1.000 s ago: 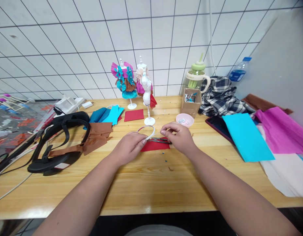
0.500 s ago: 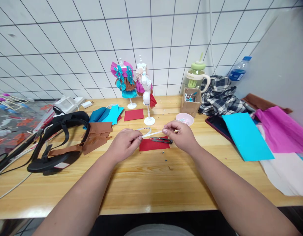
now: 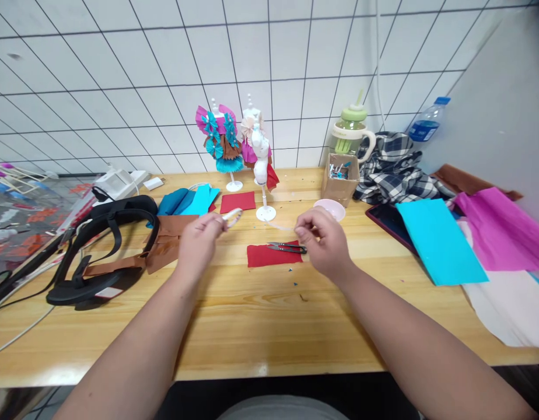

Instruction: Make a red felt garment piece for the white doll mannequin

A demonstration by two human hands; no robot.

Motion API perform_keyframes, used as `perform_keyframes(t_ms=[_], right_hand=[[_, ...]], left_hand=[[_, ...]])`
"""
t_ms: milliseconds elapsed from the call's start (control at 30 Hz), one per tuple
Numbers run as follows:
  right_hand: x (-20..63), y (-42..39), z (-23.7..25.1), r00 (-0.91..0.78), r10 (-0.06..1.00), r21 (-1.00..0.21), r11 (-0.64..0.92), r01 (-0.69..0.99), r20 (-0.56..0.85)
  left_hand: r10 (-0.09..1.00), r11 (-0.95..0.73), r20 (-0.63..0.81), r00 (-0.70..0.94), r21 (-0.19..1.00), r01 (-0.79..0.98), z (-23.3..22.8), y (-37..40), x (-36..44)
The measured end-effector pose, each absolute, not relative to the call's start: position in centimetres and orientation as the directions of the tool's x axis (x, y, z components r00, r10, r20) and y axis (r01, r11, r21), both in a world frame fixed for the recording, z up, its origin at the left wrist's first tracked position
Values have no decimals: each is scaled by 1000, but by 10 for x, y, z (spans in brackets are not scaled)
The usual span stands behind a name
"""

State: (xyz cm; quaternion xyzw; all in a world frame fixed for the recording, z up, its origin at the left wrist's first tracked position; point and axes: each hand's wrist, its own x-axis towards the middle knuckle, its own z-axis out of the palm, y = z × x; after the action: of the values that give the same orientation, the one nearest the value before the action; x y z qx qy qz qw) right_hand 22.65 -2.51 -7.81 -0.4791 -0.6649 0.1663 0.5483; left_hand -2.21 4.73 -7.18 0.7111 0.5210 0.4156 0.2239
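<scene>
Hands pulled apart; left hand [image 3: 198, 240] and right hand [image 3: 322, 240] grips pinch white strip [image 3: 233, 216] ends.

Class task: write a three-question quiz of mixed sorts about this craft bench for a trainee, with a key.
1. True or false: the snips lie on the red paper piece.
2. Multiple choice: what does the left hand hold? A) a water bottle B) a roll of pale tape C) a pink dish
3. Fill the gap: a thin strip of the tape runs across to the ___ hand.

Key: 1 true; 2 B; 3 right.
</scene>
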Motion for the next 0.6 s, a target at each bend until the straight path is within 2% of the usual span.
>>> perform_keyframes(t_ms=[67,133,200,233,267,333,367,433,500,600], right_hand=[[235,-19,-78,127,892,-859,367,357,434],[239,-13,-80,41,980,-956,182,232,196],[239,-9,-83,-91,995,-986,-15,165,-30],[238,-9,-85,-132,986,-985,-85,152,-105],[236,-9,-86,-152,977,-982,-126,144,-147],[231,-11,-88,-151,975,-982,-143,127,-161],[228,-12,-88,-146,978,-984,-134,121,-151],[225,-13,-88,-133,983,-986,-109,124,-125],[223,-13,-88,-118,988,-987,-86,138,-103],[223,-12,-90,-114,990,-982,-64,178,-85]], left_hand=[[934,-287,357,27,704,650,-76,62,-39],[947,-258,304,105,522,813,-81,75,-53],[936,-313,261,236,310,898,-87,81,-57],[931,-325,247,268,230,917,-90,81,-56],[926,-330,256,276,201,922,-91,79,-51],[908,-361,298,294,204,910,-91,67,-37],[881,-434,328,340,276,858,-90,60,-28],[840,-541,274,468,490,684,-86,45,-11],[817,-539,220,533,620,570,-83,33,2],[823,-530,235,517,645,550,-84,26,11]])
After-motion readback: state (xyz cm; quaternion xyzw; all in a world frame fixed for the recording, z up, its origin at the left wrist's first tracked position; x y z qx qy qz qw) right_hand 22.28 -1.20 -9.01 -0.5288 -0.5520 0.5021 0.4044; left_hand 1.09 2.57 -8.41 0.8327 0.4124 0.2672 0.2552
